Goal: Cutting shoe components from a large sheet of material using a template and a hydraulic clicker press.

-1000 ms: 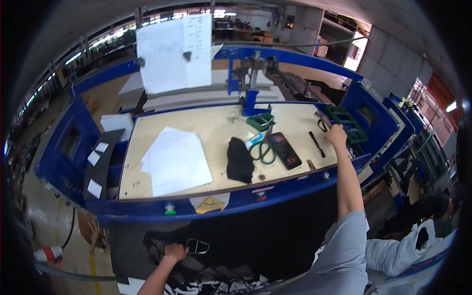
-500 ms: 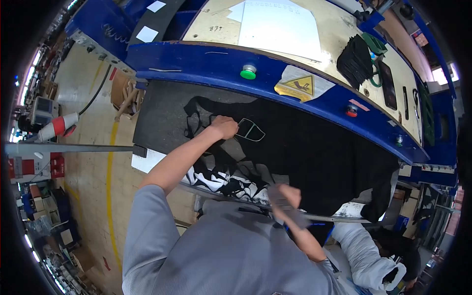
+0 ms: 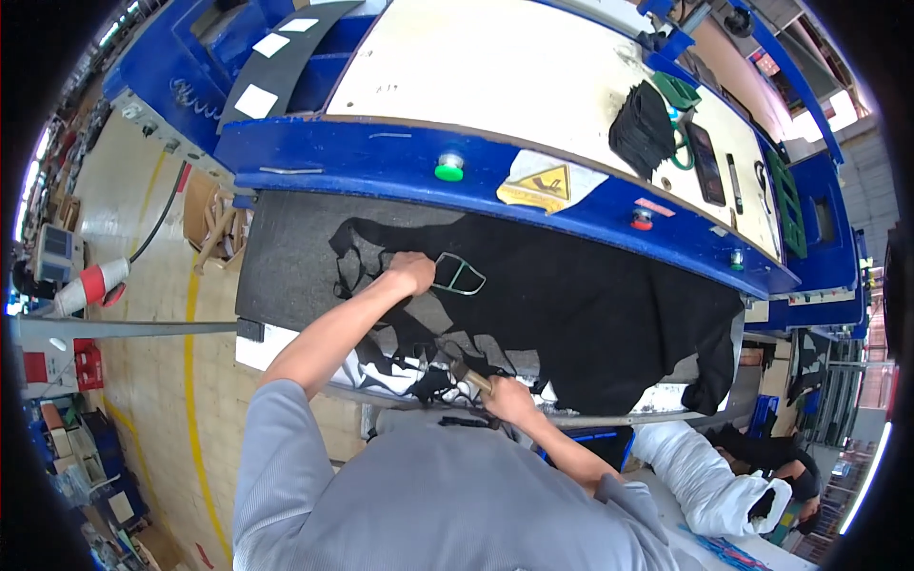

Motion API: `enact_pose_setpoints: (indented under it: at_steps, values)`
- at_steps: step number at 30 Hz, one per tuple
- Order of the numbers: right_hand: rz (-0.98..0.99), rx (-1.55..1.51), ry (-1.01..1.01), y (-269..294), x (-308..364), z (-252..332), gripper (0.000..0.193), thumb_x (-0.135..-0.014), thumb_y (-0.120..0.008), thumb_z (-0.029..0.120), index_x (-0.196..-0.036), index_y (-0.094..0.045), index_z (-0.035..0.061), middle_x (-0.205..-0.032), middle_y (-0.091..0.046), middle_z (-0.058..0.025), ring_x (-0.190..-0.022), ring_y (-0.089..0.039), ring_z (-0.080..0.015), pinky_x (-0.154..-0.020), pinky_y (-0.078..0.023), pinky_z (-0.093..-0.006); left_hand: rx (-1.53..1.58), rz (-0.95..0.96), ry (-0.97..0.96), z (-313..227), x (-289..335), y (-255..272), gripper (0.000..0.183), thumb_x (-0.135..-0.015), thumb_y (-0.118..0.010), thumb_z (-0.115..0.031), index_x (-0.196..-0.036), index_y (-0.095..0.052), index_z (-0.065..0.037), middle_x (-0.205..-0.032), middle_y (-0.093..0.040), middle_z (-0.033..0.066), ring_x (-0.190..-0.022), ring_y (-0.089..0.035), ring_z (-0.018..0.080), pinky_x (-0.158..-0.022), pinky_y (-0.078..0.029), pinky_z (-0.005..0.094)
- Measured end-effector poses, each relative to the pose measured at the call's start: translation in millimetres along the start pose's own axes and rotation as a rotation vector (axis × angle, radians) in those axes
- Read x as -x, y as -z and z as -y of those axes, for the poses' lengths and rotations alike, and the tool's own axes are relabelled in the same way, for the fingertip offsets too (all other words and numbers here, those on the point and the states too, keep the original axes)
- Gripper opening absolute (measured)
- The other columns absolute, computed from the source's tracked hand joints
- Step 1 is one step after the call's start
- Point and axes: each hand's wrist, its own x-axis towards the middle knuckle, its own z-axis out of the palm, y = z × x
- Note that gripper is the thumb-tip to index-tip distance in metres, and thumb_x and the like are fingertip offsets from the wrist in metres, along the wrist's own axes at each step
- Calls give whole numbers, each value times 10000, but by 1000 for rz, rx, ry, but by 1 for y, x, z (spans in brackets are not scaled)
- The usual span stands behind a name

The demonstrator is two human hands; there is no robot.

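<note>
My left hand [image 3: 412, 273] is closed at the left edge of a thin metal-framed cutting die [image 3: 461, 275] with a crossbar. The die lies on black fabric [image 3: 609, 309] spread over a dark grey work surface [image 3: 283, 249]. Around and below that hand the fabric is cut into strips and openings. My right hand [image 3: 510, 401] grips a short tool [image 3: 473, 380] with a tan handle and a darker end; its exact kind is unclear. The tool's end is over the black scraps [image 3: 436, 384] along the near edge.
Beyond the fabric runs a blue machine beam [image 3: 362, 157] with a green button [image 3: 448, 167] and a red button [image 3: 643, 220]. A dark fabric stack [image 3: 643, 131] and a phone [image 3: 705, 164] lie above it. White wrapped rolls [image 3: 700, 481] and another person [image 3: 792, 466] are at lower right.
My right hand and its tool have moved left, toward the scraps, and are less blurred. My left hand stays at the die. White papers have left the upper panel's visible part as the view shifted.
</note>
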Motion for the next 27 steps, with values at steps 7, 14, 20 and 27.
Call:
enact_pose_setpoints:
  at_steps: [7,14,20,27]
  values:
    - [-79,-247,257,12,19,4,278,-857,-644,317,-954,-669,58,-791,-692,-216,-783,-682,-426,-727,-552,-513,-12,14,-18,10,-4,-12,273,-964,-541,-199,-1029,-758,-46,-1066,-730,167,-1031,-690,377,-853,-555,484]
    - [-85,-380,341,28,27,11,246,-853,-646,284,-942,-639,55,-784,-685,-210,-782,-672,-425,-711,-532,-523,63,80,55,4,-1,1,291,-994,-531,-215,-1092,-740,-40,-1158,-690,204,-1104,-654,376,-837,-563,497]
    - [103,-91,21,31,22,14,225,-838,-632,254,-965,-659,70,-837,-681,-228,-830,-660,-442,-734,-531,-522,330,-7,-163,-11,13,35,432,-970,-490,-315,-910,-713,50,-975,-693,276,-939,-667,450,-838,-529,523]
    - [-55,-116,295,51,16,-13,252,-778,-690,272,-946,-626,96,-806,-686,-160,-759,-665,-405,-662,-530,-496,363,-214,-132,-14,30,20,454,-983,-440,-320,-881,-696,40,-934,-670,307,-919,-656,474,-856,-518,557]
